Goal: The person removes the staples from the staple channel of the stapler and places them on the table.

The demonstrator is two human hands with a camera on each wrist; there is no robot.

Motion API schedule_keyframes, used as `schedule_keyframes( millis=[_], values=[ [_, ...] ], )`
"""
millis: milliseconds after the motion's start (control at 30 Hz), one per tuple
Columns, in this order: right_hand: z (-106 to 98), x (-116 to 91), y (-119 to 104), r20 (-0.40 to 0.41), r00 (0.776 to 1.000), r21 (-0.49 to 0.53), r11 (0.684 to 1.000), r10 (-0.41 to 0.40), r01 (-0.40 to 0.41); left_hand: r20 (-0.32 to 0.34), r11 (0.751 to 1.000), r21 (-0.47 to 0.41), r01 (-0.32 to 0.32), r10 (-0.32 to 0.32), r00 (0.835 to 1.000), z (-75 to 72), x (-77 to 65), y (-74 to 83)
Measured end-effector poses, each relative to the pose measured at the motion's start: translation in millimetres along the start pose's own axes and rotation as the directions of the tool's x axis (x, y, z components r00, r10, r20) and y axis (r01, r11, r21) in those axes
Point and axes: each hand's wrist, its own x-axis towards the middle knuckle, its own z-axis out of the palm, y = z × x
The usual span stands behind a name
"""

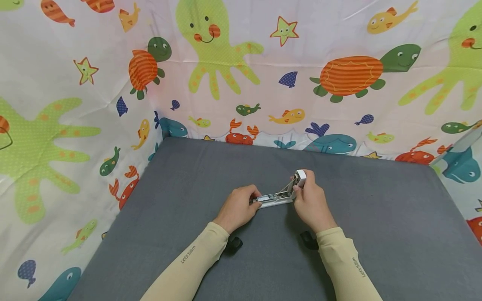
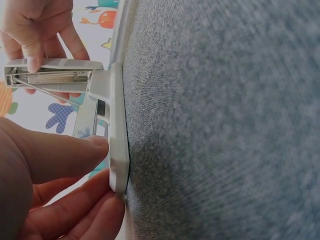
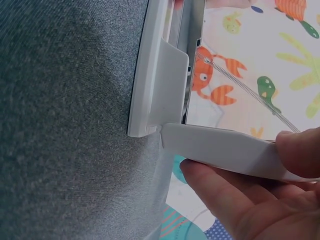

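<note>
A white stapler [image 1: 276, 203] rests on the grey table with its top arm swung up at about a right angle to the base. My left hand [image 1: 239, 205] pinches the front end of the base between thumb and fingers. My right hand [image 1: 311, 200] grips the raised top arm [image 3: 225, 150], thumb on one side and fingers on the other. In the right wrist view a thin spring [image 3: 250, 90] stretches from the metal staple channel [image 3: 195, 55] to the raised arm. The left wrist view shows the hollow inside of that arm and the base [image 2: 118, 135] close on the cloth.
Grey cloth covers the table [image 1: 188, 167]. A white curtain [image 1: 233, 88] printed with sea animals stands along the back and the left side, and more of it shows at the right. Dark wrist-camera mounts [image 1: 233, 245] sit under both wrists, below the beige sleeves [image 1: 188, 263].
</note>
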Motion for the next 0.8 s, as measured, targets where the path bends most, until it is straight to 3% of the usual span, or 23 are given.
schedule_keyframes(
  millis=[800],
  values=[
    [-0.8, 1.3, 3.0, -0.009, 1.0, 0.036, 0.999, 0.029, -0.029, 0.01, 1.0, -0.009, 0.009, -0.009, 1.0, -1.0, 0.5, 0.4]
  ],
)
